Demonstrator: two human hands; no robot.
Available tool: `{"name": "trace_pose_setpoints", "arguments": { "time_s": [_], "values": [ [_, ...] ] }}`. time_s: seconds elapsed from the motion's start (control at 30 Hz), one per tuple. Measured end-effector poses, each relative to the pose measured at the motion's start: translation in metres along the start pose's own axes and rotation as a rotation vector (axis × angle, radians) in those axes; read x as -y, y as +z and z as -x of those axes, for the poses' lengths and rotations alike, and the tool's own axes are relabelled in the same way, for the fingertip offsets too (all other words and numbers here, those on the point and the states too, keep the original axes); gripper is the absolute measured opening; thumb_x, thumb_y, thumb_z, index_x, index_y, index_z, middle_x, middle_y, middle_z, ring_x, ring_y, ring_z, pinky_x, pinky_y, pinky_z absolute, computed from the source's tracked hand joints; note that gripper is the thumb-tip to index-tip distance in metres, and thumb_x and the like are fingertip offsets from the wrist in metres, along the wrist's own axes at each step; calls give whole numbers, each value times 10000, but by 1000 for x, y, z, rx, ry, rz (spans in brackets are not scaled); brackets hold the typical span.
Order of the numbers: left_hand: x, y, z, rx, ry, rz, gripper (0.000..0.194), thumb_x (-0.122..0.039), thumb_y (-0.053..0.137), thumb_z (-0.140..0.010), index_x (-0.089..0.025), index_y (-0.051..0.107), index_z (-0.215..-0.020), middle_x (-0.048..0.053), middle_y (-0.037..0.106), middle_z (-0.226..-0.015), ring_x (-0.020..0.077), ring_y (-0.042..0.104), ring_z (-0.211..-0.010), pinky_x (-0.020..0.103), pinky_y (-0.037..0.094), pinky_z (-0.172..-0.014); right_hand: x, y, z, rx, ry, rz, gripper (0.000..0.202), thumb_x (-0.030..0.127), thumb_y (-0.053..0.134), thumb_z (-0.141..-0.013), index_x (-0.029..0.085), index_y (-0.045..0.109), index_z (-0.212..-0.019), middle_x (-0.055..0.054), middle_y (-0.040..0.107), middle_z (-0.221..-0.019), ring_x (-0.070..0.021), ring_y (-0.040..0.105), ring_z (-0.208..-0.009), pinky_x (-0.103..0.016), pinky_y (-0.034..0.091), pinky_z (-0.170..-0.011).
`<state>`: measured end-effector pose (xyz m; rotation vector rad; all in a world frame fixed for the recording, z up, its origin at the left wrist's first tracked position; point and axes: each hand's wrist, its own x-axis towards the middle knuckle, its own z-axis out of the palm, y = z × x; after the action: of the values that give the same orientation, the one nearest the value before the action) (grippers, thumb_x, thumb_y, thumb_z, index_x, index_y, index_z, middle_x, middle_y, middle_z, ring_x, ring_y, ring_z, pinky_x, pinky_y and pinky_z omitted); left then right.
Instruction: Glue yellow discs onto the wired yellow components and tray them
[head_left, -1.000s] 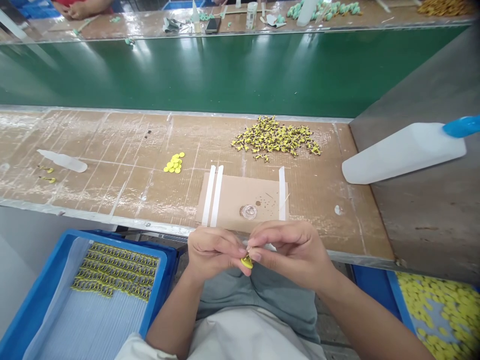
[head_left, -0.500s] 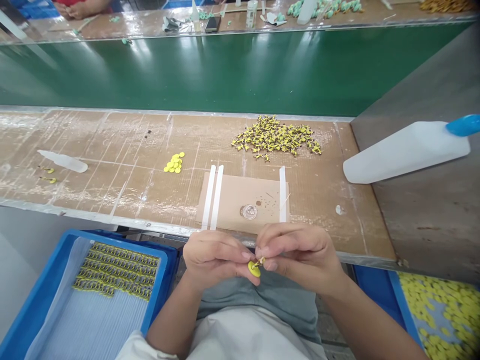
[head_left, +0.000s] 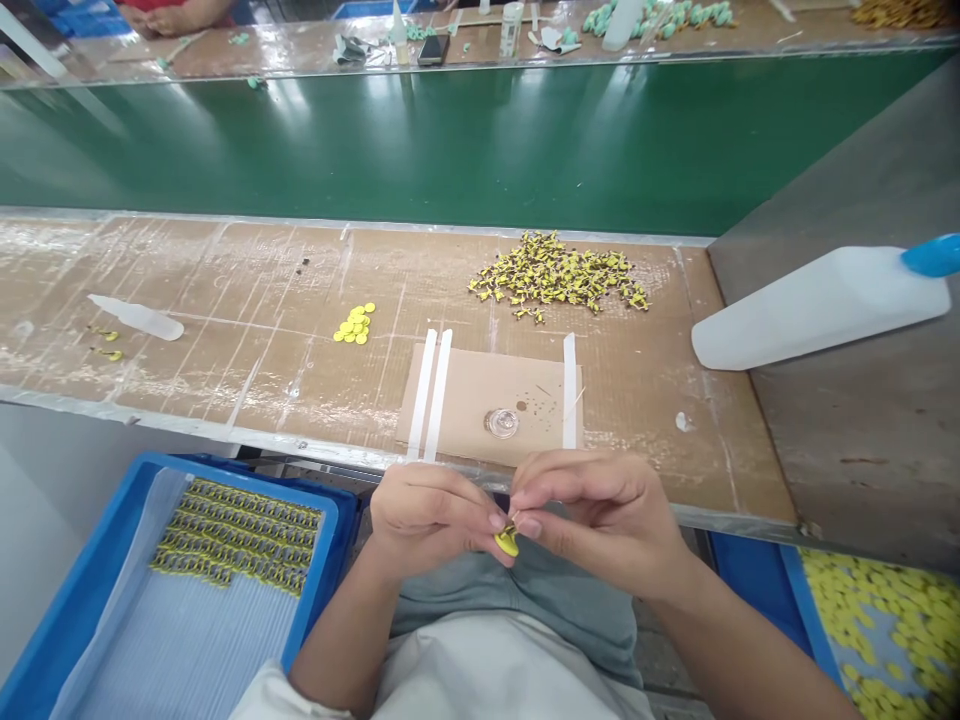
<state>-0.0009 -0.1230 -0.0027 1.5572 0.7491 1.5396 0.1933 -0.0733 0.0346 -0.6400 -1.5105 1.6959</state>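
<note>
Just in front of the bench edge, my left hand [head_left: 435,518] pinches a small yellow disc [head_left: 507,543] between thumb and fingers. Fingertips of my right hand [head_left: 600,515] close on a tiny dark-and-light figure [head_left: 511,527] that touches the disc's top; the fingers hide much of it. Whether the two pieces are joined I cannot tell. Beyond my hands, a small clear glass dish [head_left: 502,423] sits on a taped cardboard sheet [head_left: 480,385]. A heap of tiny yellow-and-dark figures [head_left: 559,272] lies behind it, with a small group of yellow discs [head_left: 355,325] to the left.
A white bottle with a blue cap [head_left: 817,308] leans at right against the metal panel [head_left: 862,430]. At far left lies a pointed translucent bottle [head_left: 139,318]. Blue trays of finished-looking rows [head_left: 240,535] and of yellow discs [head_left: 900,630] flank me. A green belt [head_left: 450,140] runs behind.
The yellow disc has tilted between my fingers, and my right fingertips have come closer to it, covering more of the figure. The whole view has shifted slightly.
</note>
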Motion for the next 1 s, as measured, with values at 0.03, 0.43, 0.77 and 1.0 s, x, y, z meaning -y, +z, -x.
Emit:
{"name": "trace_pose_setpoints", "arguments": {
  "time_s": [0.03,0.43,0.77,1.0],
  "values": [
    [0,0,1,-2,-7,10,350,-112,834,-706,-233,769,-1028,46,789,-847,162,748,-664,209,622,-636,-1,1,0,-3,5,-1,111,126,758,-799,203,785,-874,-61,750,-776,-175,691,-674,-295,574,-625],
    [-7,-1,-1,-2,-83,128,312,-40,815,-700,-208,786,-961,56,781,-817,176,749,-647,225,641,-596,-3,8,-2,-5,-2,-19,134,118,769,-779,218,796,-864,-54,754,-762,-167,689,-668,-278,579,-613],
    [-6,-3,-5,-62,-131,84,250,-75,852,-659,-181,796,-878,64,785,-767,171,740,-622,211,611,-590,-11,7,-1,-88,88,59,64,191,799,-769,198,790,-832,-66,754,-774,-166,693,-677,-248,584,-603],
    [-5,-8,16,-242,-255,-35,346,-102,857,-665,-218,793,-985,63,791,-838,170,750,-693,226,626,-645,-26,23,-6,-257,201,6,142,282,851,-727,202,792,-828,-55,766,-774,-173,722,-678,-247,624,-650]
  ]
}}
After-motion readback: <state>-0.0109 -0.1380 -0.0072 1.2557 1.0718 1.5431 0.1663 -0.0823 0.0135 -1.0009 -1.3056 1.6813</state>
